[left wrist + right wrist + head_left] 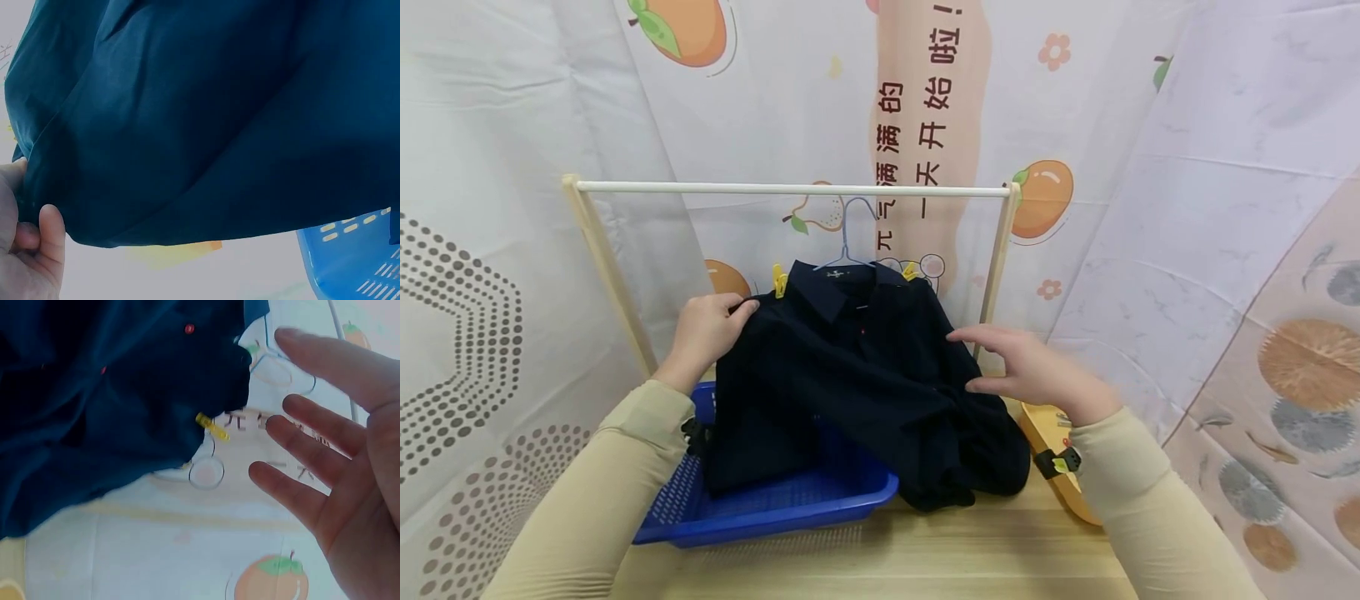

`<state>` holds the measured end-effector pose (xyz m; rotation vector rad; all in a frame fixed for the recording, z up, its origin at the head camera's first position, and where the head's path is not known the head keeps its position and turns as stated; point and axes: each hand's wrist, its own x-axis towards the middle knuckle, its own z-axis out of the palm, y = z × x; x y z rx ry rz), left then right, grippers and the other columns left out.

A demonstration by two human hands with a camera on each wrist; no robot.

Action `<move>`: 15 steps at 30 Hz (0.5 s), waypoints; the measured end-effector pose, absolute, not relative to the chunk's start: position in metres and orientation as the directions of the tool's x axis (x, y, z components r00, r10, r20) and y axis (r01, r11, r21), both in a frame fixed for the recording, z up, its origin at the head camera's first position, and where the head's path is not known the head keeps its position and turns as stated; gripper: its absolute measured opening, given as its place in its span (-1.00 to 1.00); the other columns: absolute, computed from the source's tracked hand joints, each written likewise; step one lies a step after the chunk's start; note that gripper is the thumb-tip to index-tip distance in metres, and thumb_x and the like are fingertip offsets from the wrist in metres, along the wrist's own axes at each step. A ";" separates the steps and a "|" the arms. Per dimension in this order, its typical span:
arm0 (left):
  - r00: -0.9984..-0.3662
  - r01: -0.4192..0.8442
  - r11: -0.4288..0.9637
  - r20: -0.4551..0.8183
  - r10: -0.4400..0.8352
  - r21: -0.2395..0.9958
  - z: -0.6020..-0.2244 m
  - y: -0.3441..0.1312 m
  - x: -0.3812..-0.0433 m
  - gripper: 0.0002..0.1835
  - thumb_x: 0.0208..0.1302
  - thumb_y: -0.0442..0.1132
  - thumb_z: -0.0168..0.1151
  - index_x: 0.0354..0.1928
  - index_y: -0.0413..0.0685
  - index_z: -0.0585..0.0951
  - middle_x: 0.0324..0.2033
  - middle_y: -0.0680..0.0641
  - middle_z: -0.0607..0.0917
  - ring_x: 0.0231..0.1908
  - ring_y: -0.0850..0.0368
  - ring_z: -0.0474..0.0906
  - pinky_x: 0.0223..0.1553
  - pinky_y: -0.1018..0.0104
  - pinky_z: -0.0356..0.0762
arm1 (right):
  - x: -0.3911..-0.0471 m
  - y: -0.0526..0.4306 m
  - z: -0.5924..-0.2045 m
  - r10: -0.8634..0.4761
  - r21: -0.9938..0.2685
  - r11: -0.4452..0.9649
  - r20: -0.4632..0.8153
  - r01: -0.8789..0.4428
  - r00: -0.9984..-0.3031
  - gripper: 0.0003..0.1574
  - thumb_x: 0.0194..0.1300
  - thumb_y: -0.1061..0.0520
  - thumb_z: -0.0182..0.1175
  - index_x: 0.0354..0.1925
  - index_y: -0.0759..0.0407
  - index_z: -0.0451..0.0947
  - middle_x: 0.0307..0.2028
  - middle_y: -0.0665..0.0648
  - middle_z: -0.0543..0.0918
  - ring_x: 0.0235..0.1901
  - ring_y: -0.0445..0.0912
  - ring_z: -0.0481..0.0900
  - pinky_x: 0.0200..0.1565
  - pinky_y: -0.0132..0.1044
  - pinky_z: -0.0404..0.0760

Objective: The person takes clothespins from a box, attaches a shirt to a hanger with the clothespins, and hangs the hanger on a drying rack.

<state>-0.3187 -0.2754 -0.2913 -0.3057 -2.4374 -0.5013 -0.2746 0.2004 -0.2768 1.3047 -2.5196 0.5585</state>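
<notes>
A dark navy collared shirt (850, 367) is on a thin blue wire hanger (845, 242), whose hook shows just below the rod in the head view. Yellow clothespins (780, 281) clip the shirt at both shoulders; one clothespin (212, 426) also shows in the right wrist view. My left hand (707, 333) pinches the shirt's shoulder at the left, outside the clothespin. Beside the other sleeve, my right hand (1030, 367) is spread with thumb and fingers apart. In the right wrist view, nothing is between that hand's fingers (306, 440).
A drying rack with a white rod (790, 189) and wooden posts (997, 258) stands behind the shirt. Under the shirt is a blue plastic basket (775, 512). A yellow container (1082, 500) with small items sits at the right on the wooden table (925, 558). Printed curtains surround it.
</notes>
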 end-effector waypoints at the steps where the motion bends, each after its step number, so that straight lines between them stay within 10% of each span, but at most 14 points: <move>1: -0.780 0.332 0.901 0.619 0.095 0.279 -0.292 -0.276 -0.319 -0.59 0.54 -0.08 0.17 -0.54 -0.07 0.53 -0.78 0.02 0.31 -0.64 0.01 0.37 -0.46 0.14 0.28 | -0.274 0.196 -0.276 -0.734 -0.223 0.512 0.389 -0.830 -0.557 -0.14 0.21 0.09 0.53 0.41 0.07 0.41 0.32 0.08 0.52 0.02 -0.07 0.55 0.10 0.00 0.55; 15: -0.796 0.329 0.895 0.598 0.092 0.301 -0.293 -0.277 -0.315 -0.56 0.55 -0.06 0.15 -0.56 -0.04 0.48 -0.78 0.03 0.27 -0.67 0.04 0.30 -0.48 0.16 0.24 | -0.283 0.124 -0.278 -0.843 -0.245 0.350 0.339 -0.904 -0.418 -0.02 0.19 0.05 0.54 0.48 0.04 0.33 0.41 0.00 0.41 0.36 -0.12 0.38 0.31 -0.09 0.41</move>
